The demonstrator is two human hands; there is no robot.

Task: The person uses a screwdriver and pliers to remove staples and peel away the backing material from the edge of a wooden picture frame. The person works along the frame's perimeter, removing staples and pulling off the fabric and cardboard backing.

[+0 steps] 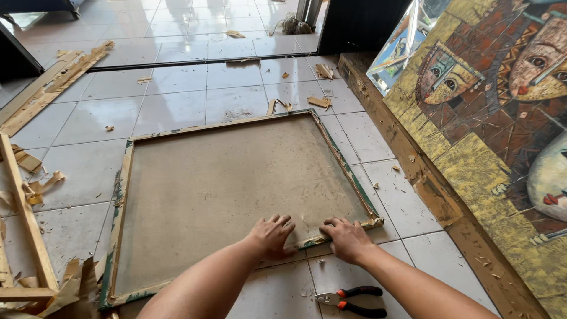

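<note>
- Both hands press flat, fingers spread and clamped on nothing, on the near edge of a canvas (236, 183) lying face-down on the tile floor (177, 88).
- The left hand (270, 234) rests on the cloth just inside the edge; the right hand (347, 238) sits on the folded border, nearer the near right corner.
- That edge runs left to right beneath both palms.
- Pliers (351, 300) with red-and-black handles lie just behind the right forearm.
- Wood strips (26, 212) lie well left; a painting (490, 118) leans at right.
</note>
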